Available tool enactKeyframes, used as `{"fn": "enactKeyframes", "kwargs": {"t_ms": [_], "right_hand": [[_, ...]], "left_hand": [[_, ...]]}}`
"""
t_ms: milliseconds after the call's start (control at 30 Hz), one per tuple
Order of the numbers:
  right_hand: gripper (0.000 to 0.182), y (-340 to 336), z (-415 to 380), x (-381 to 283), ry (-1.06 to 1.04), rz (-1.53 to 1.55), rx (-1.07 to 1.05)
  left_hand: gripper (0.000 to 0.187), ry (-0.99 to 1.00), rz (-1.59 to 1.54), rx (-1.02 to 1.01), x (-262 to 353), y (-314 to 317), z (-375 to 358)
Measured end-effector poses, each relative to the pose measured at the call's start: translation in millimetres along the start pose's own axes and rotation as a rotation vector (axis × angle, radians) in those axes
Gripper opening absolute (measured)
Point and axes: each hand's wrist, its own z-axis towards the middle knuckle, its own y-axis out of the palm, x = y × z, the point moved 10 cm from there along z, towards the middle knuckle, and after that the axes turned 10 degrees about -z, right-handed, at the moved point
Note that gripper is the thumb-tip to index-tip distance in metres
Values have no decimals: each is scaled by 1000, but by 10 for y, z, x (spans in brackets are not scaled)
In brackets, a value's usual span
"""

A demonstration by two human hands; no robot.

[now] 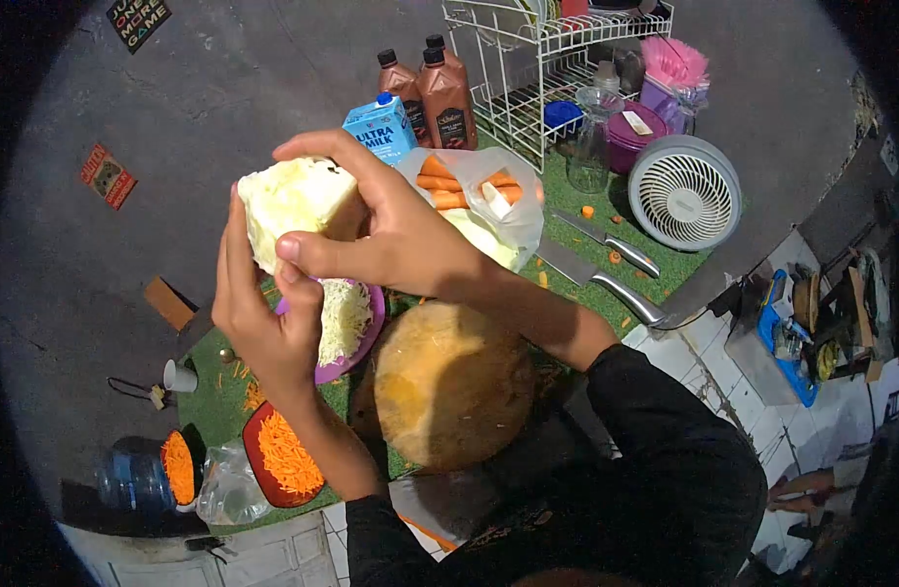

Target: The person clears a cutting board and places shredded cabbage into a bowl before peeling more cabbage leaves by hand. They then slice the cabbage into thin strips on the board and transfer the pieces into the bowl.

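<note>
A pale cut piece of cabbage (298, 201) is held up in both hands, its cut face toward me. My left hand (271, 328) cups it from the left and below, fingers along its side. My right hand (400, 235) wraps over its top and right side, its thumb across the lower front. Beneath them, partly hidden by my left hand, a purple plate (376, 328) bears shredded cabbage (344, 318). Nearer to me lies a round wooden chopping board (454, 386).
Shredded carrot (291, 455) fills a red dish. Behind my right forearm are a plastic bag of carrots (516, 220), a knife (606, 243) and a cleaver (601, 279). A milk carton (381, 132), brown bottles (447, 103), a dish rack (508, 88) and a small fan (684, 196) stand farther back.
</note>
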Motion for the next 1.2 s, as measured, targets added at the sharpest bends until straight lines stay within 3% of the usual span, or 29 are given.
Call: {"fn": "enactKeyframes", "kwargs": {"t_ms": [333, 500, 600, 700, 933, 1000, 1100, 1200], "right_hand": [[65, -30, -50, -48, -49, -186, 90], [67, -77, -85, -205, -218, -293, 178], [70, -102, -93, -196, -185, -202, 170], [73, -115, -96, -253, -236, -223, 150], [79, -83, -87, -232, -254, -78, 132], [79, -82, -103, -289, -307, -113, 143], [78, -105, -107, -218, -211, -37, 171], [80, -112, -113, -262, -328, -74, 142]], "left_hand": [[58, -45, 19, -50, 2, 40, -1], [56, 17, 54, 8, 105, 42, -17], [55, -9, 14, 101, 122, 53, -32], [56, 135, 90, 178, 234, 46, -81], [51, 175, 39, 167, 312, 17, -73], [48, 112, 9, 122, 277, 38, -41], [51, 63, -61, 105, 319, 34, 7], [52, -11, -163, 96, 305, 60, 2]]}}
